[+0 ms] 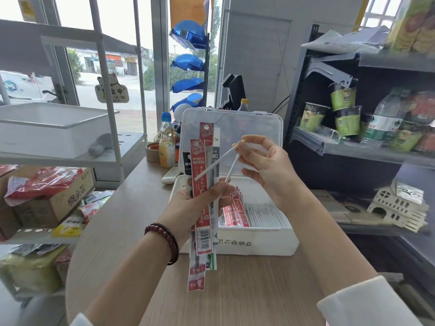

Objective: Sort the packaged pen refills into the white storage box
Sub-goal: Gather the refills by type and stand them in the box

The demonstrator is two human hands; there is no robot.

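Observation:
My left hand (190, 205) grips a bundle of long packaged pen refills (202, 175), red and white packs held upright over the table. My right hand (263, 165) pinches two thin white refills (222, 161) by their upper ends; they slant down to the left, toward the bundle. Below and behind both hands stands the white storage box (259, 243) with black characters on its front wall. Red packs (235, 210) and white refills (263, 215) lie inside it. Its clear lid (249, 123) stands open behind.
The box sits on a wooden table (235, 297). A soda bottle (166, 142), a tape roll (152, 151) and a remote (171, 174) stand at the table's back left. A white shelf with a tray (51, 128) is at left, snack shelves (367, 128) at right.

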